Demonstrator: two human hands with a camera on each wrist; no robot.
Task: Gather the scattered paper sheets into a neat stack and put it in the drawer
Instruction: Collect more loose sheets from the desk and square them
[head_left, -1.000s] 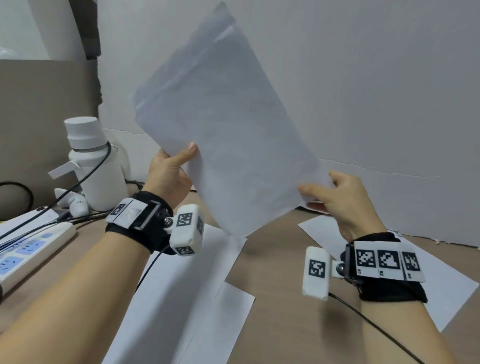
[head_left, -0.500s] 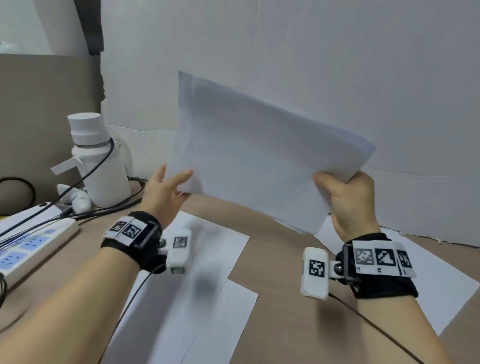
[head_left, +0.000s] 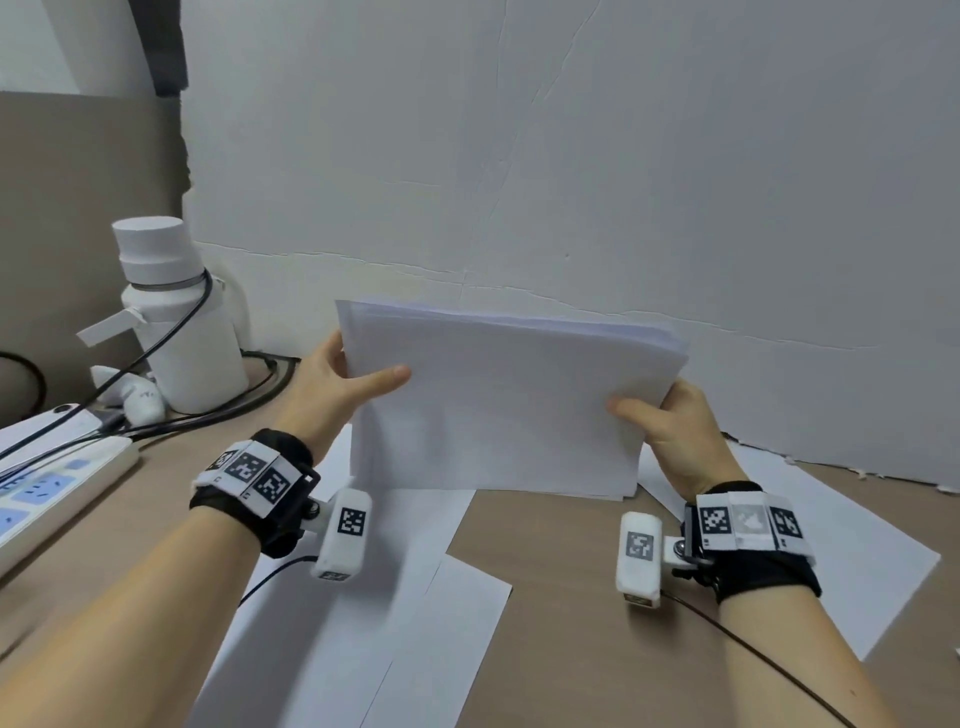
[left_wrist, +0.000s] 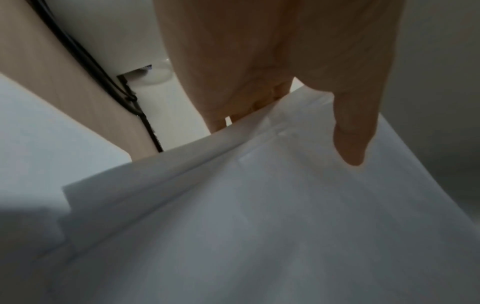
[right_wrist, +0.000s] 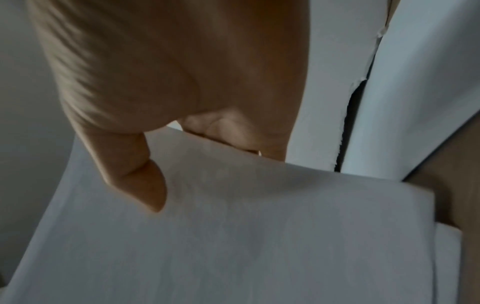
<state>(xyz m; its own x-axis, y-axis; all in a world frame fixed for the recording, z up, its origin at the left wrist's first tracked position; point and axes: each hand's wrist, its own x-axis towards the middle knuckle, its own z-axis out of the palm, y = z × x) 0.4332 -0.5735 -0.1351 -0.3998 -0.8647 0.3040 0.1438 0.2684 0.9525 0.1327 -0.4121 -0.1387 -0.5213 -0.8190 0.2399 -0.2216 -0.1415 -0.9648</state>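
Upright, the white paper stack (head_left: 498, 410) stands edge-down, slightly fanned on top.

You have the white paper stack (head_left: 498, 415) upright on its long edge, pinched at both short ends between thumbs and fingers. Loose sheets (head_left: 363, 613) lie flat below your fingers.

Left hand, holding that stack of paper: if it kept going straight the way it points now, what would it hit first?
Probably the white wall behind the paper stack. The left hand points forward and up; nothing else shows in that line, though depth is unclear.
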